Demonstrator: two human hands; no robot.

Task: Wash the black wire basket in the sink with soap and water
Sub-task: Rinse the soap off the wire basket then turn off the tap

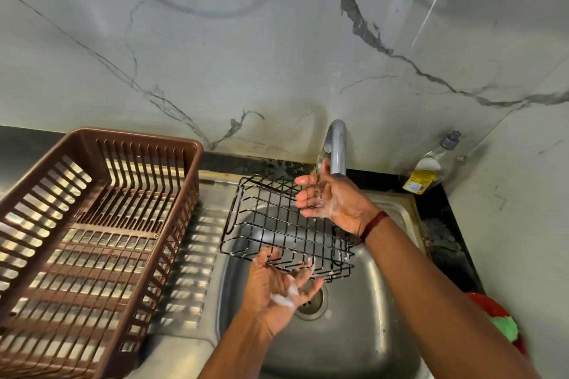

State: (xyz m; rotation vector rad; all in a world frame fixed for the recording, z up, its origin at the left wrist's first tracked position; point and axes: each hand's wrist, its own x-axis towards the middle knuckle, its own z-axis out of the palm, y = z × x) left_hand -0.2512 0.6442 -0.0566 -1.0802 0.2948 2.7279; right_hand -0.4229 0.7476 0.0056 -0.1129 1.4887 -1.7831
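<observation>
Soaping looked mostly done: the black wire basket (286, 224) sat tilted over the sink (354, 332), suds on wires and palms; rinsing was left. Brown rack (92, 224) stood left, tap (337, 148) behind, soap bottle (431, 169) right. Left hand (277, 289) cradled the basket's near edge, fingers loosely curled; right hand (329, 197) spread wide under the tap.

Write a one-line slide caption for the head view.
Soapy left hand holds the black wire basket over the steel sink while the open right hand cups under the tap.
</observation>
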